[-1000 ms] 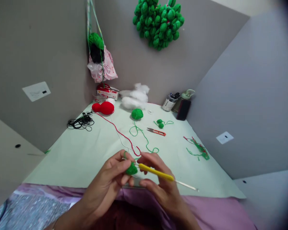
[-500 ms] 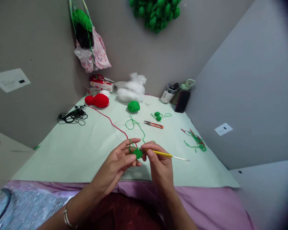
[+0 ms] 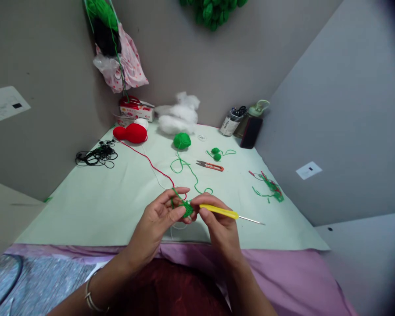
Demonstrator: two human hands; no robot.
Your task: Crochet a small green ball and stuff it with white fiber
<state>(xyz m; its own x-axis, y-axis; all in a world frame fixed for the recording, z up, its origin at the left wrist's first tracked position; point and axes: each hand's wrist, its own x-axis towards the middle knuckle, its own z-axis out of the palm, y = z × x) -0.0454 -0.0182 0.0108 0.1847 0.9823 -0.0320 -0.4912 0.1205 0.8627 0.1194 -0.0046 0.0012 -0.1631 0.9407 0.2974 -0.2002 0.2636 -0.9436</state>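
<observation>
Between thumb and fingers, my left hand [image 3: 162, 216] pinches a small green crochet piece [image 3: 187, 210], and green yarn runs over its raised index finger. My right hand [image 3: 218, 219] grips a crochet hook [image 3: 220, 211] by its yellow handle. One thin metal end points to the right; the other end is hidden at the crochet piece by my fingers. Green yarn [image 3: 195, 177] trails across the table from a green yarn ball [image 3: 182, 141] beyond my hands.
Orange thread snips [image 3: 210, 166] and small green crochet pieces [image 3: 216, 154] lie ahead. Red yarn [image 3: 131, 133], black cords [image 3: 98, 154] and white stuffing [image 3: 179, 116] are farther left. Yarn scraps [image 3: 271, 186] lie right, with a phone [image 3: 251, 132] and pen cup [image 3: 231, 123] behind. Walls enclose the table [image 3: 95, 215].
The hook has turned slightly in my right hand, its free end now lower and farther right. My left index finger sits closer to the piece. The whole view has shifted a little.
</observation>
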